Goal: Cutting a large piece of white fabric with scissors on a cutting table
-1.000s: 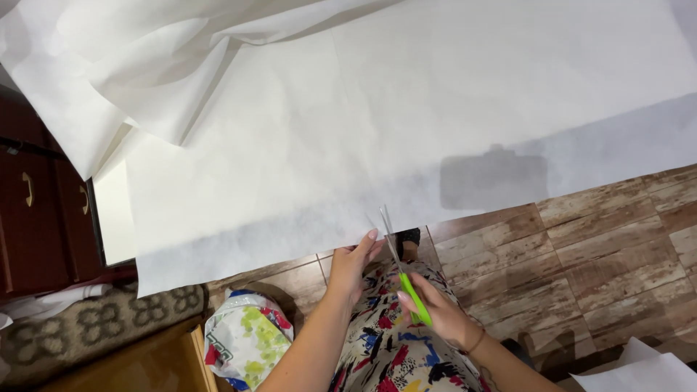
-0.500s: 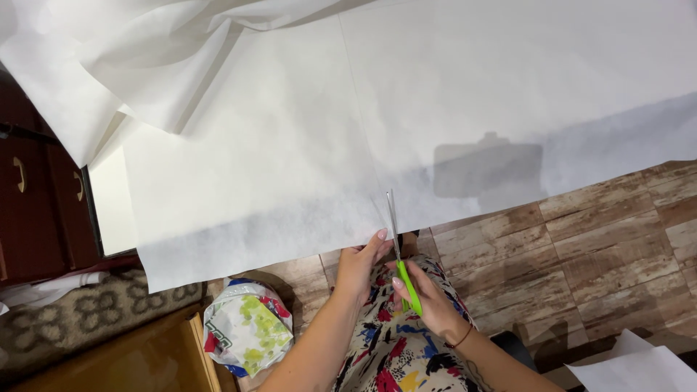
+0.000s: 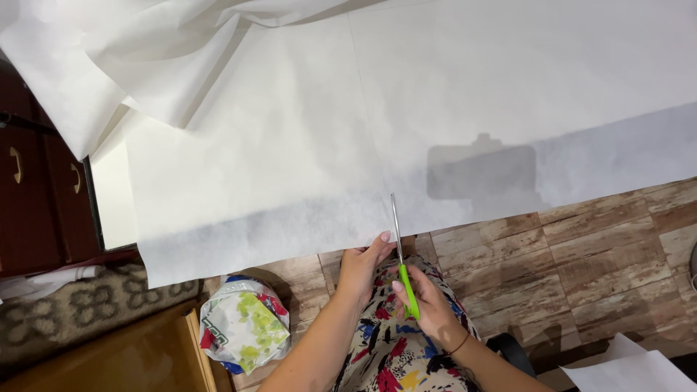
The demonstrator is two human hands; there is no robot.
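Since a second ago the scissors have advanced: the blades, which only met the near hem then, now reach further up into the sheet along a faint fold line running toward twelve o'clock — so the cut looks to have gained a short stretch, with most of the sheet ahead uncut.

Going left to right: the left hand (image 3: 361, 265) lies at the overhanging edge of the large white non-woven fabric sheet (image 3: 305, 145), its fingers close together and flat, the thumb tip pressing the hem just at nine o'clock of the blades. The green-handled scissors with slim silver blades (image 3: 401, 254) stand nearly upright, tips at twelve o'clock. The right hand (image 3: 428, 305) is clamped round the green handles at five o'clock of the blades; how far apart the blades stand cannot be told.

The sheet is thin, matt and slightly see-through — a dark rectangular shape shows beneath at two o'clock of the scissors — smooth across the table, rumpled at the far left. It hangs over a wood-look tiled floor (image 3: 581, 247).
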